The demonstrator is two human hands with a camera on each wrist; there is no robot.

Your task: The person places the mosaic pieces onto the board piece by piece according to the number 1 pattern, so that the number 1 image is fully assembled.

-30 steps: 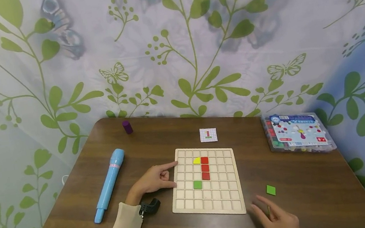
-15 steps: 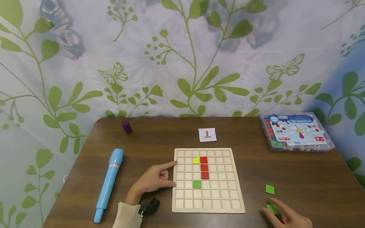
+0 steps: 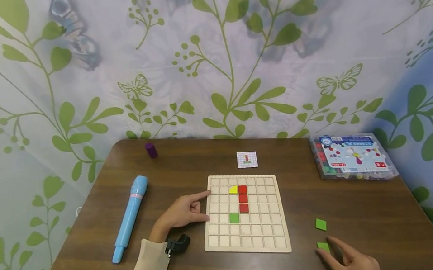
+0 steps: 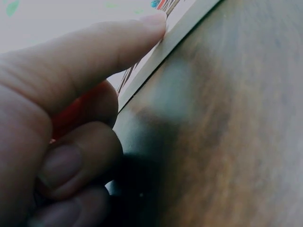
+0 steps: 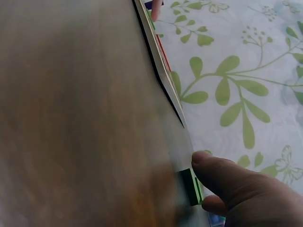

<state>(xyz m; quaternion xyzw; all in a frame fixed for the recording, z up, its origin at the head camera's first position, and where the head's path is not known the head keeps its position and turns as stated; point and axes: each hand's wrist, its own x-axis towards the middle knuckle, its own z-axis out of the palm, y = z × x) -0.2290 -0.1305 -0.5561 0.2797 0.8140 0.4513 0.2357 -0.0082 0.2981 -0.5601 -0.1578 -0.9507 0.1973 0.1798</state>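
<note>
A wooden grid board [image 3: 267, 228] lies flat in the head view. It bears red tiles [image 3: 243, 198] in a column, a yellow quarter-round tile [image 3: 233, 190] and a green tile [image 3: 234, 218]. My left hand [image 3: 183, 212] rests thumb and forefinger tips at the board's left edge, with its other fingers curled. At the lower right, my right hand [image 3: 350, 261] has thumb and forefinger spread around a loose green tile [image 3: 323, 246], the thumb covering its near corner. Another green tile [image 3: 321, 224] lies just beyond. In the right wrist view, the thumb [image 5: 222, 177] is beside green tile edges.
A small pattern card [image 3: 246, 159] lies beyond the board. A clear plastic box [image 3: 355, 157] of coloured parts stands at the back right. On the left are a light-blue stick-shaped thing [image 3: 130, 219] and a purple cylinder [image 3: 151, 150]. Patterned cloth hangs behind the table [image 3: 186, 157].
My right hand has moved right, away from the board, and a green tile from between its fingers now lies on the table. The left hand and the board have not moved.
</note>
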